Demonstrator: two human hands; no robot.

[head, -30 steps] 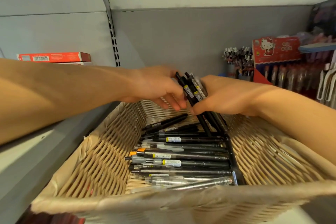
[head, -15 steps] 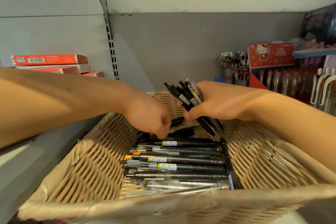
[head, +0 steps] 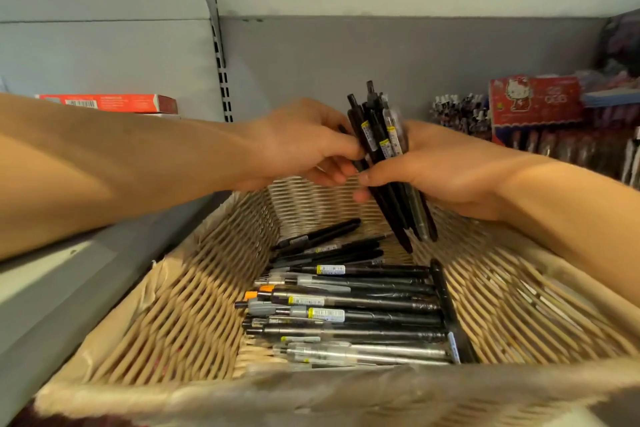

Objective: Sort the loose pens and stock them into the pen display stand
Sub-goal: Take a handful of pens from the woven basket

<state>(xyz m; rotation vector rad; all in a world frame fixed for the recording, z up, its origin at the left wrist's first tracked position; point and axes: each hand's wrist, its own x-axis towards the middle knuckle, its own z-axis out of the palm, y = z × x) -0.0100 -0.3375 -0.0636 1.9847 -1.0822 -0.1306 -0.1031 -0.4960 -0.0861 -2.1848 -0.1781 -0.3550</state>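
Note:
A wicker basket (head: 180, 315) fills the lower view, and several loose pens (head: 346, 308), mostly black with yellow-white labels, lie across its bottom. Above its far end my right hand (head: 446, 170) grips a bundle of black pens (head: 384, 149), held nearly upright with the clicker ends up. My left hand (head: 304, 146) is right beside the bundle and pinches one black pen at its left edge. The pen display stand (head: 540, 114), red with a cartoon cat print, stands on the shelf at the right.
Red flat boxes (head: 107, 103) lie stacked on the shelf behind my left forearm. A cup of pens (head: 457, 113) stands left of the red display. More hanging stationery (head: 620, 146) fills the far right. A grey shelf back wall rises behind the basket.
My left hand dipped into the basket, then rose with a black pen to the bundle. My right hand lifted the bundle and turned it more upright.

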